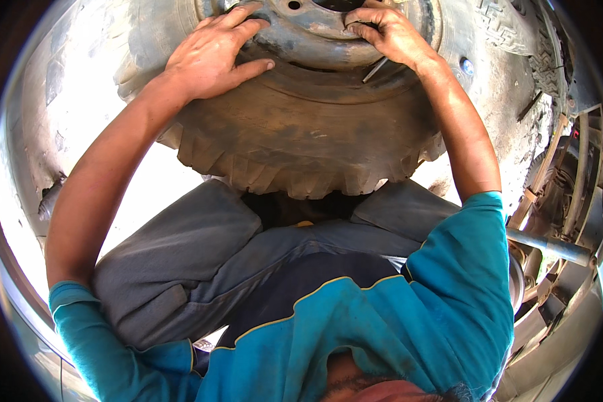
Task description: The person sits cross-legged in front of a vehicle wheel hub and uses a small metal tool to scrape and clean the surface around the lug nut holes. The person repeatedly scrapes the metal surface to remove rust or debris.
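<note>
A large, dirty wheel stands in front of me, with a chunky-treaded tyre (pixel 301 134) around a worn grey metal rim (pixel 301 41). My left hand (pixel 214 57) lies on the left side of the rim, open, its fingers stretched over the metal and its thumb apart. At the right of the centre hole, my right hand (pixel 390 32) is closed, thumb and fingertips pinched together against the rim. Whatever is between those fingertips is hidden. Just below that hand a thin metal rod (pixel 375 70) slants out over the rim's edge; I cannot tell whether the hand touches it.
My bent legs in grey trousers (pixel 181 248) flank the bottom of the tyre. On the right are a metal tube (pixel 549 246) and vehicle frame parts. Another treaded tyre (pixel 509 27) is at the upper right, near a small blue round object (pixel 467 65).
</note>
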`<state>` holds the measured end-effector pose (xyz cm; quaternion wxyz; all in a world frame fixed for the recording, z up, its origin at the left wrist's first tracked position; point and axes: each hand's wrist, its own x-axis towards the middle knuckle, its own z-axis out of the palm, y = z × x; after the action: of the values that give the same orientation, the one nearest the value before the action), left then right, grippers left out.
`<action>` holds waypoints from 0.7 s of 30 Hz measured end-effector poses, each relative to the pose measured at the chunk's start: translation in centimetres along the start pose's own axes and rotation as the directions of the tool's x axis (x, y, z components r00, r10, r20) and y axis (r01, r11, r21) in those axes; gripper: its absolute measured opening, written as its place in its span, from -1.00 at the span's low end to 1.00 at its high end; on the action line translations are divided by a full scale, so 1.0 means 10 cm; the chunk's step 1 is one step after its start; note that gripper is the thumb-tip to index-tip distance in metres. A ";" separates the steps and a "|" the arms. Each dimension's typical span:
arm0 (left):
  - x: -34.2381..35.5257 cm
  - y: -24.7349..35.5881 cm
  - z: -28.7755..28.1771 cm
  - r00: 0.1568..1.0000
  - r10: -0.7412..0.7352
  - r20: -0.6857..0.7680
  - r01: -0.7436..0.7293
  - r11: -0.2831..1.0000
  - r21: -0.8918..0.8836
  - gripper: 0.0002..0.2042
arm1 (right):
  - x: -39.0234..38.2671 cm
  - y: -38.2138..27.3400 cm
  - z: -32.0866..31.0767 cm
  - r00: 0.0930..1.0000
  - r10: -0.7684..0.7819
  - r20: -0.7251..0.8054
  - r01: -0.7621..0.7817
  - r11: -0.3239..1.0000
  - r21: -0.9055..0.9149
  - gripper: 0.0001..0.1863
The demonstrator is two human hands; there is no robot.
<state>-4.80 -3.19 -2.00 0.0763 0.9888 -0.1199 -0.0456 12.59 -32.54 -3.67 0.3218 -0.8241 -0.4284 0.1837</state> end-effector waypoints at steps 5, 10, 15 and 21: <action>0.01 -0.01 -0.03 1.000 0.013 -0.017 -0.013 1.000 -0.028 -0.39 | -0.01 0.01 0.05 0.991 -0.084 -0.099 0.084 0.996 -0.009 -0.85; 0.00 0.01 -0.05 1.000 0.013 0.011 -0.013 1.000 -0.024 -0.39 | 0.05 0.14 0.04 1.000 -0.029 -0.006 0.030 0.999 0.046 -0.86; 0.01 0.01 -0.04 1.000 -0.009 0.008 0.010 1.000 -0.019 -0.39 | 0.11 0.00 0.00 1.000 0.001 0.012 0.000 1.000 -0.023 -0.87; 0.02 0.05 -0.09 0.999 -0.026 0.046 0.027 0.999 -0.021 -0.40 | 0.04 0.09 0.02 0.998 -0.060 -0.012 0.060 0.998 0.013 -0.87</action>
<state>-4.61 -3.66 -1.08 0.0835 0.9881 -0.1082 -0.0702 13.23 -32.57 -4.47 0.3349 -0.8098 -0.4499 0.1721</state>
